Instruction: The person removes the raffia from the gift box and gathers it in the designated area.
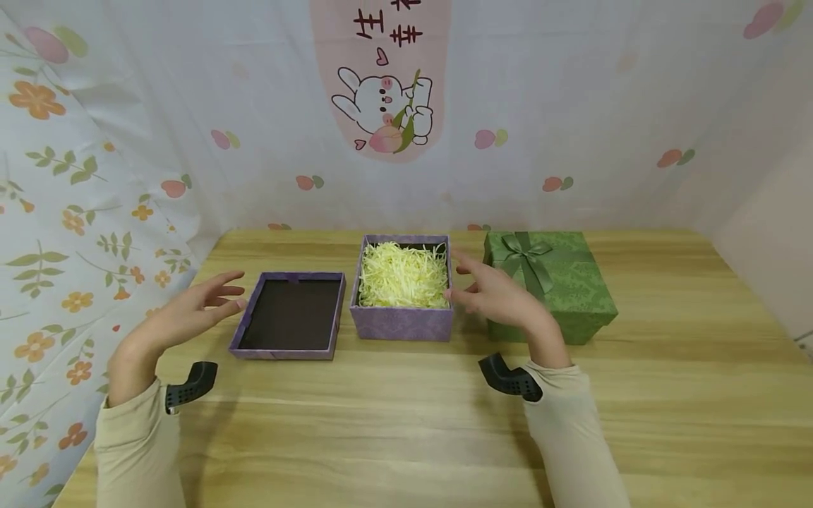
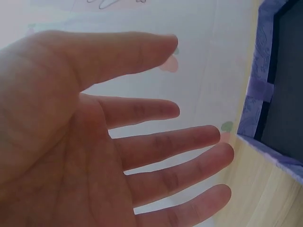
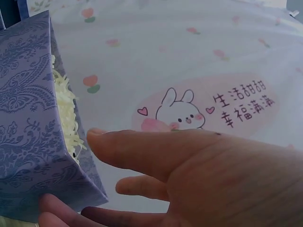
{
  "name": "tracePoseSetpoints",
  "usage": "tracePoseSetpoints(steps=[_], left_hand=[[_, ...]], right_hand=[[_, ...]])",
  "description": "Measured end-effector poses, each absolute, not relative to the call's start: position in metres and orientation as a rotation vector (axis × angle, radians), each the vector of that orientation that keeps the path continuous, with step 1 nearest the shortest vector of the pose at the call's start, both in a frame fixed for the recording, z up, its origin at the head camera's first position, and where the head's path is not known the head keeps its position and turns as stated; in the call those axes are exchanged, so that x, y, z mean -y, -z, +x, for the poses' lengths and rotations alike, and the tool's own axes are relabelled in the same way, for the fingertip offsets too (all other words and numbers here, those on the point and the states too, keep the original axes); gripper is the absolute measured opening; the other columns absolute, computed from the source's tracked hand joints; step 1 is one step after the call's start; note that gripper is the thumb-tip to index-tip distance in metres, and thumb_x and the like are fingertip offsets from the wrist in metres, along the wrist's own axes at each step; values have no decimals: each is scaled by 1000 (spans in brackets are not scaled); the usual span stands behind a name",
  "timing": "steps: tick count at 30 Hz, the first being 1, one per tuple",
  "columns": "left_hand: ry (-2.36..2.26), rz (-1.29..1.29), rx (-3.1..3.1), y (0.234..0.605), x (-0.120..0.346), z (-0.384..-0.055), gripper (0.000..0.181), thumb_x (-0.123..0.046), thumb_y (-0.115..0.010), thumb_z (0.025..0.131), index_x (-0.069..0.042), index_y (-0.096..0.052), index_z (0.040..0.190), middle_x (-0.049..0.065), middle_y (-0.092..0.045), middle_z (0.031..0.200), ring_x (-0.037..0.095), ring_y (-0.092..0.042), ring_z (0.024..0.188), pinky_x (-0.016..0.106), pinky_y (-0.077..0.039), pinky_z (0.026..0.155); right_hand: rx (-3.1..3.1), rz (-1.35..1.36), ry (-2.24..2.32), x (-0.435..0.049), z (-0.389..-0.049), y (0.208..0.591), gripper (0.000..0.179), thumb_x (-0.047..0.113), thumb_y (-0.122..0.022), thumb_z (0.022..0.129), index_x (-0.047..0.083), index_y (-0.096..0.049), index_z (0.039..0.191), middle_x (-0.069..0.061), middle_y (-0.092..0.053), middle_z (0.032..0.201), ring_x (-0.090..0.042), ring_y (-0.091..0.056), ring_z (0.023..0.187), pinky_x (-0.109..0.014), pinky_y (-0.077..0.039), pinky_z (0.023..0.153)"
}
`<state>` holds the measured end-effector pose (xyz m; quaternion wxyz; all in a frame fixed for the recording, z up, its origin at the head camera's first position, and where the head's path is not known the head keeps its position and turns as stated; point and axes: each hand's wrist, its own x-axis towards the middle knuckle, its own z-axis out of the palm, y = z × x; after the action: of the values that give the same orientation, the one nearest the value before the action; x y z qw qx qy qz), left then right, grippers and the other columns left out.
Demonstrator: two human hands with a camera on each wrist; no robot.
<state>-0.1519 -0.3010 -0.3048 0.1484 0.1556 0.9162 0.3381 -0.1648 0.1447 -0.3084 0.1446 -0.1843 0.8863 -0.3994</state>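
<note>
A purple patterned box (image 1: 401, 324) stands mid-table, filled with pale yellow shredded paper (image 1: 403, 276). To its left lies a purple-rimmed lid (image 1: 287, 354), its dark inside facing up. My left hand (image 1: 190, 310) hovers at the lid's left side, fingers spread and holding nothing; the left wrist view shows its bare palm (image 2: 61, 156) apart from the lid (image 2: 258, 94). My right hand (image 1: 498, 293) is at the box's right wall, thumb and fingers extended. In the right wrist view its fingers (image 3: 61, 213) lie close to the box (image 3: 33, 118); whether they touch, I cannot tell.
Right of my right hand is a closed green gift box (image 1: 571, 282) with a green ribbon bow (image 1: 526, 254). All stand on a wooden table (image 1: 394, 423). Behind hangs a white curtain (image 1: 254, 106) with a rabbit print, and a floral cloth (image 1: 70, 282) borders the left.
</note>
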Motion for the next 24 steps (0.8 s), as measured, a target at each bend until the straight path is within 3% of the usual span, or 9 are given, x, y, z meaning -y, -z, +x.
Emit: tracePoseSetpoints(steps=[7, 14, 24], left_hand=[[-993, 482, -2609, 302, 297, -148, 60, -25, -44, 100, 1, -18, 147, 30, -39, 135, 43, -42, 120, 54, -39, 90], [-995, 512, -2616, 298, 290, -144, 57, -25, -45, 100, -2, -21, 147, 26, -48, 129, 41, -46, 118, 54, -40, 88], [-957, 539, -2654, 296, 268, -148, 58, -27, -49, 98, -1, -26, 145, 24, -46, 132, 41, -44, 120, 51, -42, 87]], right_hand=[[-2543, -610, 1077, -144, -164, 311, 63, 15, -54, 95, -1, -21, 147, -26, -46, 132, -38, -50, 115, -47, -45, 87], [-2532, -625, 1061, -145, -166, 310, 62, 12, -54, 94, -3, -23, 145, -26, -48, 130, -38, -48, 117, -47, -45, 87], [-2508, -639, 1068, -147, -166, 309, 60, 11, -54, 94, -3, -25, 145, -26, -48, 129, -38, -47, 118, -46, -45, 86]])
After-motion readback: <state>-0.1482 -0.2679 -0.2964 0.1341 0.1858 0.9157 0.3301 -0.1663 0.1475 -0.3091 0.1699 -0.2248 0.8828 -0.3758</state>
